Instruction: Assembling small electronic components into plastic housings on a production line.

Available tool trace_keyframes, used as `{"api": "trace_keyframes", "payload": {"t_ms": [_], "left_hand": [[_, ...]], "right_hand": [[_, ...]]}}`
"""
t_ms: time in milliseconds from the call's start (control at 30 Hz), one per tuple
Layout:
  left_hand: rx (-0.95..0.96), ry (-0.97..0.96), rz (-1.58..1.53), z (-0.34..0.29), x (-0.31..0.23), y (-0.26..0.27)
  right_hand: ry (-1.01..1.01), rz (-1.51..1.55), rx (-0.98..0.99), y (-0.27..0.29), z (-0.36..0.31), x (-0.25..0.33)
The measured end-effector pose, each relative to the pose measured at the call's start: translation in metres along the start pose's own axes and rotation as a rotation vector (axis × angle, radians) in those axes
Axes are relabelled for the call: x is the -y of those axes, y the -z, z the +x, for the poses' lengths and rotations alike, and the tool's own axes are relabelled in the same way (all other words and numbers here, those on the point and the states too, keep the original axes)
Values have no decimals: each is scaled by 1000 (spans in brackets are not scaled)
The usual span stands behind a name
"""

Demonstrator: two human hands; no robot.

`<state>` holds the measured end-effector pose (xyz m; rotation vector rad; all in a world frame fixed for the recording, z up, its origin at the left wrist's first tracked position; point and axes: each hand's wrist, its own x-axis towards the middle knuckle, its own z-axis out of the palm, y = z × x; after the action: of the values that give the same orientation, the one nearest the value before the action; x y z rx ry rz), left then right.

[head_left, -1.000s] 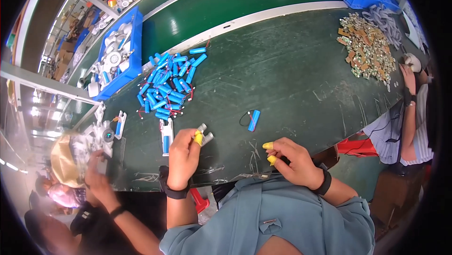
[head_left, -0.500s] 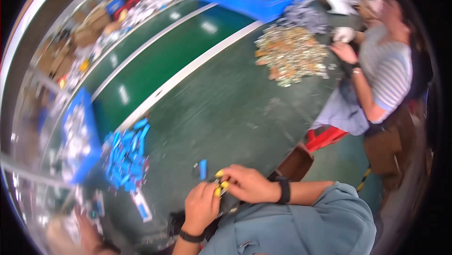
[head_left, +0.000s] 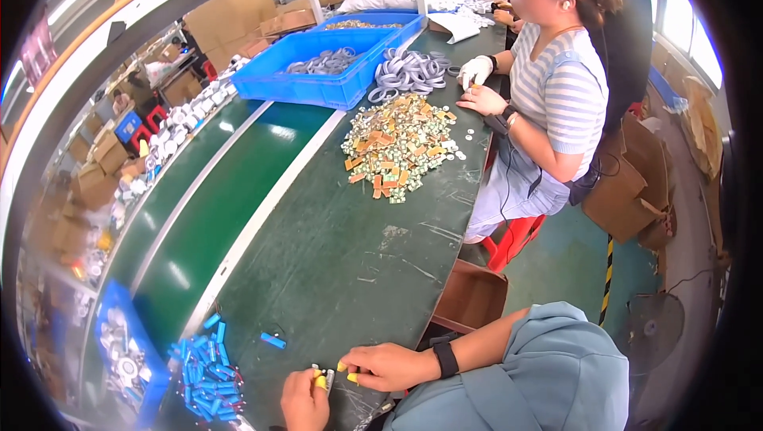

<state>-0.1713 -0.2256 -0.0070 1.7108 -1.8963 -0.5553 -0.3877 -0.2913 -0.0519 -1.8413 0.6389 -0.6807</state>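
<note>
My left hand (head_left: pixel 306 401) pinches a small silvery-white part (head_left: pixel 329 378) with dark bits, too small to make out its kind. A yellow cover sits on its fingertip. Just right of it, my right hand (head_left: pixel 385 366) has thumb and finger slightly apart, both tips in yellow covers, with nothing visible between them. A single blue cylindrical battery (head_left: pixel 273 340) with thin leads lies on the dark green table (head_left: pixel 350 272) beyond my left hand. To the left is a pile of similar blue batteries (head_left: pixel 208 379).
Small green-and-orange circuit boards (head_left: pixel 397 145) are heaped farther up the table, before grey rings (head_left: pixel 409 73) and a blue bin (head_left: pixel 318 87). A green conveyor (head_left: pixel 214 192) runs along the left, near another blue bin (head_left: pixel 131 351). A co-worker (head_left: pixel 548 97) sits at the right edge.
The view has swung toward the right and up, bringing more of the far table and room in. My right fingertips have parted from the small part; my left hand keeps it.
</note>
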Motion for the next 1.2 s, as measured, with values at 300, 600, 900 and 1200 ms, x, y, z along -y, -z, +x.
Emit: {"api": "trace_keyframes", "payload": {"t_ms": [300,600,900,1200], "left_hand": [[-99,10,-120,2,3,-8],[-96,-63,-174,-7,28,-17],[-108,-69,-151,-6,30,-20],[-132,-96,-161,-3,32,-20]], "right_hand": [[55,-97,-27,-5,3,0],[80,-260,-69,-9,0,6],[143,-390,-126,-16,2,4],[191,-454,-124,-15,4,10]]}}
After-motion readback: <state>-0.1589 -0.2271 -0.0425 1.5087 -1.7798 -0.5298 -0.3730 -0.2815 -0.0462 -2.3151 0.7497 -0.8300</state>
